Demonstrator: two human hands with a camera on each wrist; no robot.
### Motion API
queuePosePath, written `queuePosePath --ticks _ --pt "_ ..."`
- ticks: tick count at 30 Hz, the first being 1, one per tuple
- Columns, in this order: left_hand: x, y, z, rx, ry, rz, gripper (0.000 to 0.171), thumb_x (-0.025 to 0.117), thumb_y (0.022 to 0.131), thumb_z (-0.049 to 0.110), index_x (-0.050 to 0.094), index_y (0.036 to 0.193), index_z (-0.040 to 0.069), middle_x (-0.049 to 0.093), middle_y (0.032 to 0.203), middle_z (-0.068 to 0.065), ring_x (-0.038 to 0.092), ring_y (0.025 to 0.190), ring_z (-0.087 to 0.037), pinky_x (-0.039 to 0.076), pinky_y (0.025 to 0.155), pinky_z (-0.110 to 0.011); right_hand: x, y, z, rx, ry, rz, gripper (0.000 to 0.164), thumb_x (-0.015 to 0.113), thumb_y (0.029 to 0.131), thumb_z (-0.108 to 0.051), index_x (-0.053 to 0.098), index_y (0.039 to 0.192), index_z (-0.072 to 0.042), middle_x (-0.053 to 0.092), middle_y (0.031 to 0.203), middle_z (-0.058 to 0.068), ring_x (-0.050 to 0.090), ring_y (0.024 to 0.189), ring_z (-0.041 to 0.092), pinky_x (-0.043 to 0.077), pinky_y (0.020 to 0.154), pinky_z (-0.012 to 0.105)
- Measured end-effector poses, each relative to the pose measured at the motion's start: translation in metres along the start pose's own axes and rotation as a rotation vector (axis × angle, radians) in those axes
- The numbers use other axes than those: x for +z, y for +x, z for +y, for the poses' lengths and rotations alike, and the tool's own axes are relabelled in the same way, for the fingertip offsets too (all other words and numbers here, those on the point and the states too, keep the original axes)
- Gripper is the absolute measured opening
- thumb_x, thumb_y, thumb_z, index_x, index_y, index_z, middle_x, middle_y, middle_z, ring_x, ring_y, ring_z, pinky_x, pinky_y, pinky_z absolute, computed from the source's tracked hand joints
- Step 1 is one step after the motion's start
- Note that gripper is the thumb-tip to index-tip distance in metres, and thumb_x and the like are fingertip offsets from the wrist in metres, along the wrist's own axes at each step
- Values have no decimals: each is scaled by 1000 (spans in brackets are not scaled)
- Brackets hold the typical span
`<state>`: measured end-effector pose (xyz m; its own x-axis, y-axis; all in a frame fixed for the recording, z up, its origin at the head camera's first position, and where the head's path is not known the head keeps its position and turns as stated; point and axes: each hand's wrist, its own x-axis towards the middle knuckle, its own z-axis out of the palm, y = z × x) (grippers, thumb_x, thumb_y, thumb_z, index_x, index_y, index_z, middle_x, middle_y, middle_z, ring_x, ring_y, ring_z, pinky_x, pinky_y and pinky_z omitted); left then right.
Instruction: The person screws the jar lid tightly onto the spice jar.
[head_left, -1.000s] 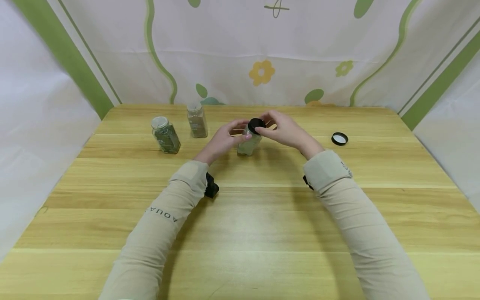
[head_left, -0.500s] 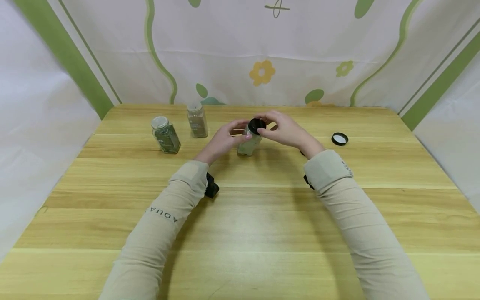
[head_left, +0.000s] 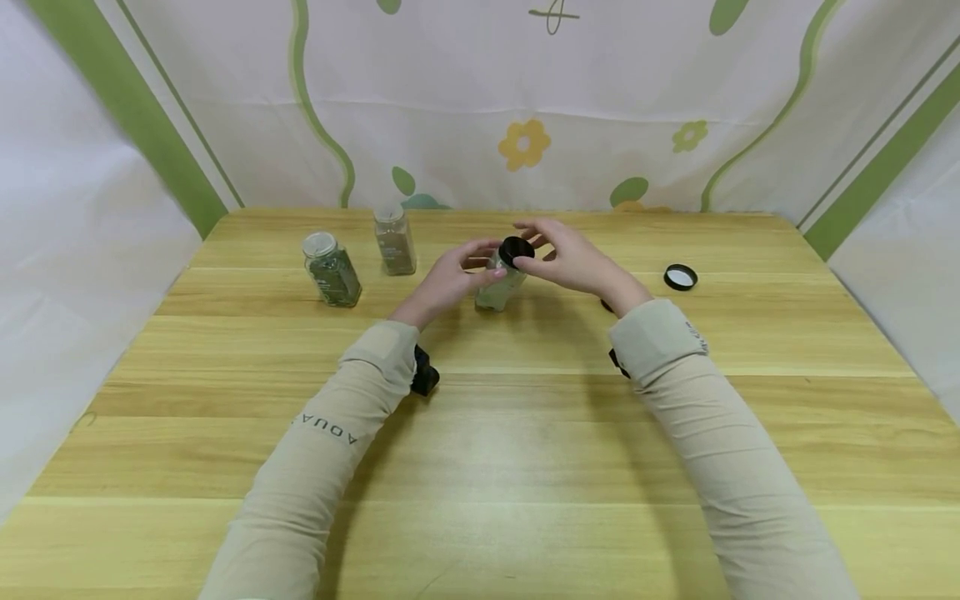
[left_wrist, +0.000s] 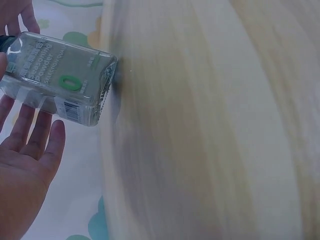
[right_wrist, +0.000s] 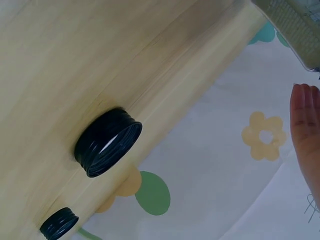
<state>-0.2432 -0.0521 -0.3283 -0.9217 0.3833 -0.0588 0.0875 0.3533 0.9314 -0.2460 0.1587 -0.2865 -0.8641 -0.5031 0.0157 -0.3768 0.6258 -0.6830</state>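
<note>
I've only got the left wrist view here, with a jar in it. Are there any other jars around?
Observer: Yes, the head view shows a green-filled jar and a brown-filled jar, both left of the left hand.
Operator: Any black lids on those?
Observer: No, neither wears one.
Operator: See any loose ones?
Observer: The right wrist view shows a near black lid and a farther black lid on the table.

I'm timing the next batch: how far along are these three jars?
If caps are coming off, two look done: the green jar and brown jar stand capless, with two loose caps on the table. In hand: the left hand holds the pale jar, the right hand its black cap. Left: removing that cap, which sits on the jar. If caps are going on instead, the other two jars remain.
</note>
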Motion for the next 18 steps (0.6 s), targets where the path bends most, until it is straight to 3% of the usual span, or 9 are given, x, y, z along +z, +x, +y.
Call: queuePosePath --ticks 7,18 --pt "0 1 -1 -9 -2 2 54 64 92 32 45 141 24 47 145 -6 43 135 -27 41 108 -45 -4 -2 2 -17 1 -15 50 61 93 -19 47 139 -6 46 140 14 45 125 29 44 103 47" --pt "1 1 0 -12 2 -6 53 63 92 33 45 141 25 46 145 -5 42 135 -26 40 108 -45 -2 1 -1 28 -9 5 45 62 93 -26 52 132 -6 52 128 11 48 121 25 46 100 44"
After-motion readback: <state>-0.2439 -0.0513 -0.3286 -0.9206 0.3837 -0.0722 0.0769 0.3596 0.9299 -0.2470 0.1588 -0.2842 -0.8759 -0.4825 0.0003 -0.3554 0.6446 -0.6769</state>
